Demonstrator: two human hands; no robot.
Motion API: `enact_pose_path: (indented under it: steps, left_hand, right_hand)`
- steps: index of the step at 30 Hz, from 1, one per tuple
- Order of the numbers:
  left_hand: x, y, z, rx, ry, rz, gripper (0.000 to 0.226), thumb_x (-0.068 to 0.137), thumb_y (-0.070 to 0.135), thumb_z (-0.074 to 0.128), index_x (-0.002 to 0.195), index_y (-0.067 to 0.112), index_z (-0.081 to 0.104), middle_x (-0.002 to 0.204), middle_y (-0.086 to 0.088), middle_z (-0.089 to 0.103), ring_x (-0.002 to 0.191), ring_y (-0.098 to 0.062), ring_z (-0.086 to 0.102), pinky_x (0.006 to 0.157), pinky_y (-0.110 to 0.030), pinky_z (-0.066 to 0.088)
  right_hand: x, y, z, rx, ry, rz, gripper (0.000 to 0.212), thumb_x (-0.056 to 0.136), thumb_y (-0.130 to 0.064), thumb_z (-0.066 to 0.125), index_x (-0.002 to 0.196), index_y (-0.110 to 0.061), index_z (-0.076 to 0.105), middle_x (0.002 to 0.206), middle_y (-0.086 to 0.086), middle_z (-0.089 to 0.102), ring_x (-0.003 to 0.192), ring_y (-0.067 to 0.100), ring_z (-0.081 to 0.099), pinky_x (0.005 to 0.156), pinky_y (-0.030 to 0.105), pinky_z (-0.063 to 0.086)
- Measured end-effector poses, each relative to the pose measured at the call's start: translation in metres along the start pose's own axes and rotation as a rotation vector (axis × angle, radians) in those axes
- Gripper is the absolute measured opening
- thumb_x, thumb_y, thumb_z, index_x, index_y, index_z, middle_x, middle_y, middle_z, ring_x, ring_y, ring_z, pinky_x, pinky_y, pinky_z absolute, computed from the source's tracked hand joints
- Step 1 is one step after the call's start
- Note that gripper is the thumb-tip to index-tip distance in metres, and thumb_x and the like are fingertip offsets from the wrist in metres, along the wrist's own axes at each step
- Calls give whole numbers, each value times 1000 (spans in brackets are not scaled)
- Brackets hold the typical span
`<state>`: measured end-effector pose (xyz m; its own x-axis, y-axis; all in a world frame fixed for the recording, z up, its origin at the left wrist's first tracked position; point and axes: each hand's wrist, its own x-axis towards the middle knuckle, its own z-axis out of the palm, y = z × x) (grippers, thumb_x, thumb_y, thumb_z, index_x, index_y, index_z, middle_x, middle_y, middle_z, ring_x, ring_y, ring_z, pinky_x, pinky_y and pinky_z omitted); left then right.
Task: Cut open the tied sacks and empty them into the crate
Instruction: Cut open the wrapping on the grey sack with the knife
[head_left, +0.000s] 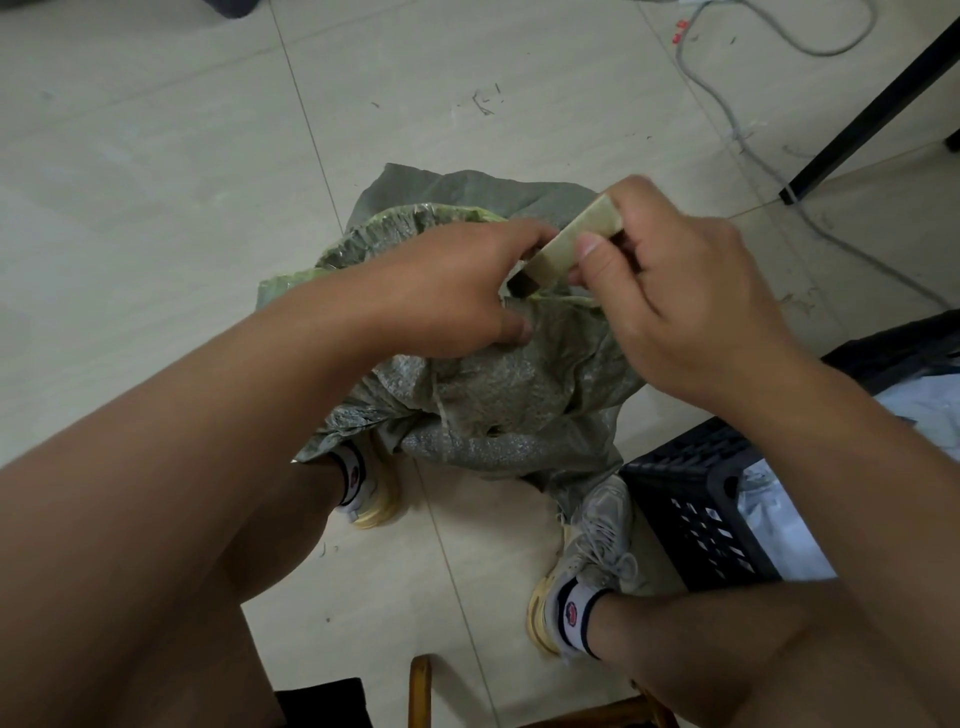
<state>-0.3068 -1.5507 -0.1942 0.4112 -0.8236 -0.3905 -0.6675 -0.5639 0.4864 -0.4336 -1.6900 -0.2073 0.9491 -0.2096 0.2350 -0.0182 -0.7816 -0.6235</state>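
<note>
Right hand grip: the right hand (675, 291) pinches a pale, flat-handled cutter (576, 244) between thumb and fingers, its dark tip angled down at the gathered neck of the sack.
Left hand grip: the left hand (457, 291) is curled round the bunched neck of the sack (498, 395), fingers closed on the cloth just beside the cutter's tip.
Tie: a thin pale string (441, 405) runs down the sack's front; whether the knot itself is cut yet cannot be told, since the hands hide it.
Sack: grey-green woven cloth, standing on the tiled floor (156, 182) between the person's two shoes, with a yellowish lining showing at its far edge.
Crate: a black slotted crate (696, 499) sits on the floor just right of the sack, touching or nearly touching the right shoe (597, 535); pale bags already lie in it.
Step in hand: judged to be cutting the tie at the neck.
Doing it well: keep the neck pulled taut with the left hand so the string stands proud of the cloth, slip the tip under the string only, and draw the blade away from the left fingers.
Risk: the blade tip is very near the left fingertips, and a deep cut could slit the sack and spill its load on the floor.
Further out: a grey cable (753, 140) trails across the floor beyond.
</note>
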Motion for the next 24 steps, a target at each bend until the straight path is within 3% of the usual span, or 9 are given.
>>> enact_pose_path:
  steps: [3, 10, 13, 17, 19, 22, 24]
  left_hand:
    - [0, 0, 1, 2, -18, -10, 72, 85, 31, 75, 145, 34, 36, 137, 9, 55, 92, -10, 52, 81, -27, 38]
    - [2, -6, -1, 1, -1, -20, 78, 85, 34, 74, 150, 33, 30, 148, 9, 47, 126, -13, 49, 95, -26, 37]
    - [2, -4, -1, 1, -3, -17, 80, 85, 34, 74, 150, 34, 29, 148, 10, 46, 109, -8, 51, 88, -25, 35]
    - [1, -3, -1, 6, -27, -17, 84, 84, 33, 75, 152, 34, 26, 148, 8, 46, 82, -3, 48, 86, -26, 36]
    - [2, -5, 0, 18, -41, -23, 86, 85, 34, 74, 153, 34, 22, 151, 8, 43, 91, -8, 51, 88, -27, 37]
    - [3, -9, 0, 31, -36, -22, 88, 85, 35, 73, 154, 33, 19, 155, 7, 38, 120, -15, 52, 92, -26, 35]
    - [2, -10, 0, 42, -38, -27, 89, 85, 35, 73, 155, 32, 18, 156, 6, 37, 123, -16, 51, 94, -27, 36]
  right_hand:
    - [0, 1, 4, -90, -171, 17, 16, 103, -28, 44, 95, -14, 49, 61, -3, 50, 53, 18, 48, 47, 36, 33]
    - [1, -1, -7, 29, 28, 35, 25, 101, -25, 45, 96, -5, 59, 83, 10, 68, 70, 28, 63, 58, 44, 49]
    - [1, 0, -5, 10, 14, 29, 23, 101, -25, 45, 92, -7, 55, 78, 9, 66, 67, 27, 62, 55, 41, 47]
    - [1, 4, 3, -142, -210, 51, 16, 103, -29, 44, 90, -22, 40, 62, -2, 51, 55, 23, 51, 49, 35, 37]
    - [1, 4, 2, -143, -192, 45, 18, 103, -31, 42, 90, -17, 44, 64, 0, 55, 57, 25, 53, 50, 38, 40]
    - [1, 0, -7, -38, -27, 49, 22, 100, -29, 42, 95, -12, 56, 76, 6, 68, 63, 25, 61, 53, 43, 46]
    - [1, -1, -11, -17, 17, 55, 24, 99, -29, 43, 94, -11, 57, 77, 6, 68, 62, 24, 60, 53, 42, 47]
